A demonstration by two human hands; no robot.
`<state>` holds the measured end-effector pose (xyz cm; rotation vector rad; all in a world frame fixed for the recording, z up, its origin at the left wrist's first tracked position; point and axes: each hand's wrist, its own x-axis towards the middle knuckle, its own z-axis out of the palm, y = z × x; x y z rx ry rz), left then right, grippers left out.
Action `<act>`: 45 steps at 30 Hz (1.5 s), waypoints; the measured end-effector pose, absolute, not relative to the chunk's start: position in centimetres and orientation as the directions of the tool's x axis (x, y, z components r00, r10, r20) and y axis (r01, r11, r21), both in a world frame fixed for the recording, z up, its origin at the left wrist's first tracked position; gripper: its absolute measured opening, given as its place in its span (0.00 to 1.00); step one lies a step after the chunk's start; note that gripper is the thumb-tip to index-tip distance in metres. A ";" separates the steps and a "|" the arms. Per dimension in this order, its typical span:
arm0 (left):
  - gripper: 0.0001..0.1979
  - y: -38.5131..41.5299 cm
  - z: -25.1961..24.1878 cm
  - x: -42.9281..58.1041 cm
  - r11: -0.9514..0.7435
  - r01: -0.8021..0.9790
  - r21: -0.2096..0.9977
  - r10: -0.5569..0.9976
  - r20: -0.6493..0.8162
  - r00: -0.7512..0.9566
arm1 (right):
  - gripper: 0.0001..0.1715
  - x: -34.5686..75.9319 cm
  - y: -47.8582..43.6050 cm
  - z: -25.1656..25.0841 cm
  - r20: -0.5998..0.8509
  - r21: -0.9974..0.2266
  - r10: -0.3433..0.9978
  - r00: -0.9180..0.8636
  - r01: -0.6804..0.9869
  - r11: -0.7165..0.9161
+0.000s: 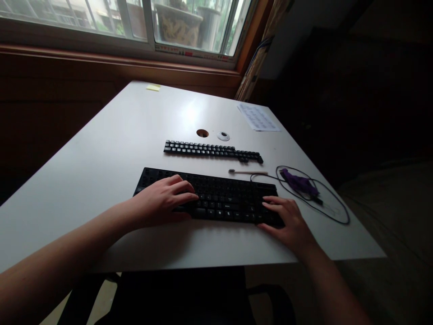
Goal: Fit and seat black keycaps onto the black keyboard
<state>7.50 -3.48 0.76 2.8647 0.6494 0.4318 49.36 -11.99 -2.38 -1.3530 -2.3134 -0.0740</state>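
Note:
A black keyboard (223,198) lies near the front edge of the white table. Its lower rows carry keycaps, while the upper rows look bare, though the dark surface is hard to read. My left hand (165,196) rests over its left half, fingers stretched across the keys and thumb near the front edge. At the right end, my right hand (286,219) touches the number-pad area with fingers apart, its thumb by the front edge. Behind the keyboard, loose black keycaps (203,150) stand in rows. A brush with a pale handle (250,172) lies between them.
A black cable (338,221) loops at the right around a purple cloth-like thing (301,184). Farther back are a cable hole (202,133), a white round cover (223,136), printed paper (259,118) and a yellow note (153,87). A window (149,27) is behind the table (101,135).

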 end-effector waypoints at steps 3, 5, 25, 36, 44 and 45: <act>0.19 -3.5 1.0 7.5 -0.889 0.394 0.232 0.445 0.236 0.864 | 0.34 49.3 -12.0 -2.5 0.424 -0.221 0.820 -0.384 0.834 0.505; 0.19 -3.5 1.0 7.6 -0.889 0.394 0.233 0.445 0.237 0.863 | 0.37 49.4 -12.0 -2.5 0.440 -0.246 0.824 -0.357 0.835 0.493; 0.20 -3.5 0.8 7.5 -0.890 0.389 0.239 0.443 0.248 0.861 | 0.31 49.2 -12.4 -2.4 0.432 -0.171 0.831 -0.350 0.873 0.457; 0.19 -3.0 0.8 6.9 -0.870 0.406 0.278 0.481 0.302 0.823 | 0.34 49.1 -12.7 -2.4 0.489 -0.137 0.809 -0.327 0.887 0.442; 0.12 -0.4 2.0 3.9 -0.679 0.647 0.346 0.721 0.477 0.502 | 0.35 49.0 -12.9 -2.2 0.479 -0.138 0.803 -0.353 0.874 0.466; 0.12 0.0 2.1 3.5 -0.649 0.666 0.368 0.748 0.468 0.471 | 0.35 49.0 -13.0 -2.2 0.483 -0.137 0.804 -0.348 0.876 0.462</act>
